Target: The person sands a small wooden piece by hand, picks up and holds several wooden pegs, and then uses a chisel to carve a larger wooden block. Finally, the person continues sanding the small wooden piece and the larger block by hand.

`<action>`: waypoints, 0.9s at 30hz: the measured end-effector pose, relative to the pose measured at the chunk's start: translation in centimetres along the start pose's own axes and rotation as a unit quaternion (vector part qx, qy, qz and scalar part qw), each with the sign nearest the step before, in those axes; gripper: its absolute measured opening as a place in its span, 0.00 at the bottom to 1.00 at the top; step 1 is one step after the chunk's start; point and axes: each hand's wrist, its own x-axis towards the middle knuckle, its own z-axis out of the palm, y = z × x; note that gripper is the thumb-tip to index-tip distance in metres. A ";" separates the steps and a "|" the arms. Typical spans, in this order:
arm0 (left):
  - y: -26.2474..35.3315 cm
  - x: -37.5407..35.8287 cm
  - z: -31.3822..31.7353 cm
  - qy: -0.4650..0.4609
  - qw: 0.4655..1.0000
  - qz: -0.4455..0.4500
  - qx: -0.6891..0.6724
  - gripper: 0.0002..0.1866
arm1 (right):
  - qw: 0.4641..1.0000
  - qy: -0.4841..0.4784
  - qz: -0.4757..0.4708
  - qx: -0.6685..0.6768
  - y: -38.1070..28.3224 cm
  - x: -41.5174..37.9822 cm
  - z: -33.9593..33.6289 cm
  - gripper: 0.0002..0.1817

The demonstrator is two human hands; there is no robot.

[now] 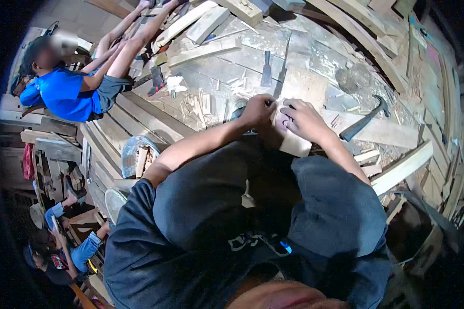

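My left hand [259,109] is closed, its fingers curled at the left edge of a pale wooden board [295,145] between my knees. Whatever it grips is hidden. Just beside it, my right hand [307,122] has bent fingers pressed on a small purplish piece [282,123], too covered to name, lying against the board. Beyond my hands, a wider pale plank [305,85] rests on the work surface. A chisel [266,70] lies past my left hand. To the right of my right hand is a claw hammer [366,119].
Wood offcuts and shavings [196,108] litter the surface. A bucket of wood scraps [137,157] stands at left. A round mesh-like object [353,77] lies at right, near long timbers [366,36]. One person in blue [69,92] sits at left; another person [62,257] is lower left.
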 end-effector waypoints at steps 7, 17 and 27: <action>0.4 0.5 0.1 -0.002 0.998 0.033 0.045 0.14 | 0.999 -0.031 -0.006 -0.041 -0.7 -0.3 -0.3 0.21; -1.2 0.3 -0.9 -0.078 0.984 0.109 0.120 0.10 | 0.998 -0.045 0.015 -0.037 -0.3 -0.8 0.4 0.24; 0.5 -0.3 -1.1 -0.094 0.988 0.038 0.115 0.08 | 0.996 -0.056 0.036 -0.066 -0.6 -1.0 0.5 0.21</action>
